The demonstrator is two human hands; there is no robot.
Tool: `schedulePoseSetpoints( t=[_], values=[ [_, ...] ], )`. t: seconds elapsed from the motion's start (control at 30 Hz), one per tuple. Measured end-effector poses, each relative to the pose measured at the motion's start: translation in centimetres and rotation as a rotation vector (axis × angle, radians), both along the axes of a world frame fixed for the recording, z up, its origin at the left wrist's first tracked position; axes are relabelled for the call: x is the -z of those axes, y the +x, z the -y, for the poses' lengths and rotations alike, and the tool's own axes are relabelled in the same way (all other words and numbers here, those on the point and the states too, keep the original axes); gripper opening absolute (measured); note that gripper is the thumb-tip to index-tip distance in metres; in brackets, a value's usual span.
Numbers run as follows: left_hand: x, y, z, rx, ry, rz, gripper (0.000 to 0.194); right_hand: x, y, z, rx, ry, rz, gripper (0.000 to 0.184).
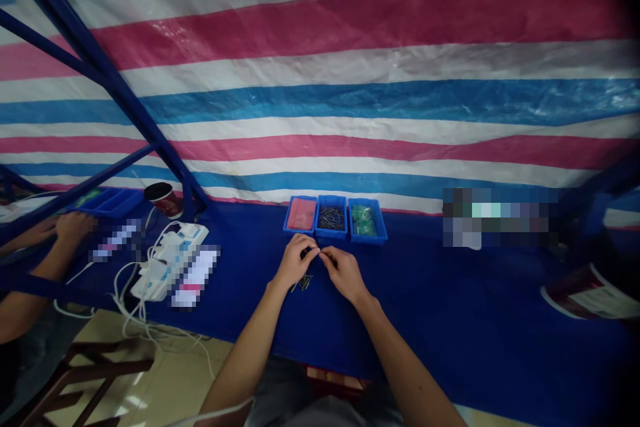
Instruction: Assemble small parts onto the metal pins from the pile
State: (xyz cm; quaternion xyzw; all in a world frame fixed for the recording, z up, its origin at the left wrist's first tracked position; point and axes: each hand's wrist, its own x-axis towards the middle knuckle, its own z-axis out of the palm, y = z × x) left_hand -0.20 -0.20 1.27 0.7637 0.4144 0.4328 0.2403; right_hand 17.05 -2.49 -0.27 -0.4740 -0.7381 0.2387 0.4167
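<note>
Over the blue table, my left hand (296, 261) and my right hand (346, 271) meet with thumbs and fingers pinched together. Whatever may sit between the fingertips is too small to make out. Below my left hand lies a small loose pile of thin screws or nails (302, 282), partly covered by that hand. Just beyond my hands three blue bins stand in a row. The left bin (285, 227) holds flat pink pieces (302, 213). Many dark screws or nails (331, 218) fill the middle bin (332, 235). In the right bin (371, 239) are green pieces in clear plastic (363, 220).
A white power strip (170, 260) with tangled cables lies to the left, near a dark red cup (165, 200). Another person's hand (75, 227) rests at the far left beyond a blue metal frame (115, 80). A red-and-white container (593, 290) stands at the right.
</note>
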Motion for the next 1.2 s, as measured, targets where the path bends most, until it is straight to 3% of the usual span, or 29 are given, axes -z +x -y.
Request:
schedulePoseSetpoints(
  t=[0.23,0.43,0.6,1.2],
  values=[
    [0.12,-0.13,-0.10,0.002,-0.002,-0.008,0.038,-0.39,-0.02,0.18,-0.047,-0.002,0.024,0.025],
    [0.32,-0.06,-0.21,0.010,-0.010,-0.012,0.030,-0.53,0.10,0.27,-0.042,0.001,0.010,0.026],
    [0.16,0.03,-0.09,0.033,-0.018,-0.026,0.039,-0.39,0.12,0.25,-0.036,0.005,0.012,0.028],
    [0.44,0.00,-0.20,0.026,-0.034,0.004,0.014,0.20,0.13,-0.11,0.009,-0.004,-0.005,0.026]
  ],
)
